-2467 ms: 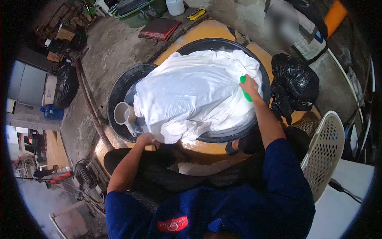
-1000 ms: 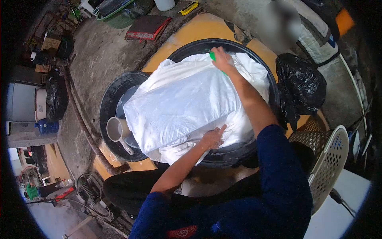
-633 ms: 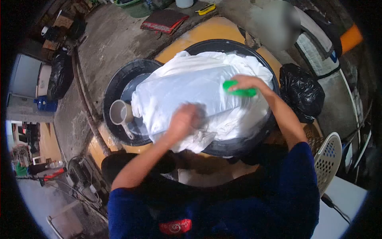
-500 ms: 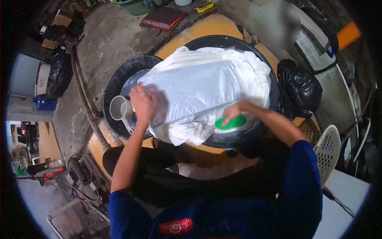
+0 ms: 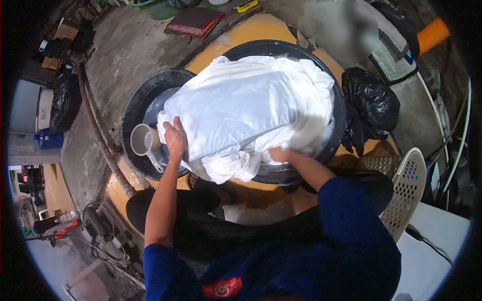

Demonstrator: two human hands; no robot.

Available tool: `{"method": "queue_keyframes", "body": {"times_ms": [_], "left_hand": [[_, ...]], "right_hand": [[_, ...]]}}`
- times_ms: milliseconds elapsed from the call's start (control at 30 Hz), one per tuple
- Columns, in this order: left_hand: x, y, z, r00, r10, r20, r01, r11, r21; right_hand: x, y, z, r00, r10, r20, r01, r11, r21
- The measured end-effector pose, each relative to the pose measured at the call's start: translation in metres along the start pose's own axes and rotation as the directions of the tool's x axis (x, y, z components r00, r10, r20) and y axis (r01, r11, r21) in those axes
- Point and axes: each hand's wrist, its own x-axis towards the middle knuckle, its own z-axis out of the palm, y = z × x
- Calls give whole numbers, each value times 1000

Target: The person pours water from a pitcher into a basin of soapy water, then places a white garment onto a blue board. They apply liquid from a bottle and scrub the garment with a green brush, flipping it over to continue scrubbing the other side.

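A large wet white cloth (image 5: 296,118) is heaped over a black tub (image 5: 337,83), its smooth flat part (image 5: 231,113) stretched across the middle. My left hand (image 5: 174,138) is closed on the left edge of the cloth, thumb uppermost. At the front edge, my right hand (image 5: 278,154) is curled into the folds; its fingertips are partly hidden there. The green brush is out of sight. Close to my left hand, a light dipper (image 5: 144,140) with a handle rests in a second dark basin (image 5: 131,108).
Black plastic bags (image 5: 371,103) stand right of the tub, near a perforated plastic basket or chair back (image 5: 405,185). A long pipe (image 5: 103,140) lies along the left. A folded dark red mat (image 5: 195,22) is on the floor beyond. Another person (image 5: 351,30) is at upper right.
My right hand has moved left to the cloth's front edge, and the green brush it held no longer shows. My left hand has shifted down to the cloth's left edge.
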Motion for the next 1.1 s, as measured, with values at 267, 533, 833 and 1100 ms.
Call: {"method": "queue_keyframes", "body": {"times_ms": [267, 533, 833, 1100], "left_hand": [[-25, -7, -12, 979, -161, 126, 174, 980, -98], [-19, -44, 5, 961, 269, 60, -244, 932, -269], [-14, -23, 9, 973, -199, 120, 219, 957, -190], [-15, 0, -9, 934, -269, 234, 317, 927, -201]], "right_hand": [[-101, -69, -149, 997, -28, 67, -17, 804, 594], [9, -277, -184, 579, -23, -815, 214, 969, 125], [-52, -23, -180, 224, 461, -859, 4, 881, 474], [-18, -127, -183, 212, 306, -928, 182, 921, 345]]}}
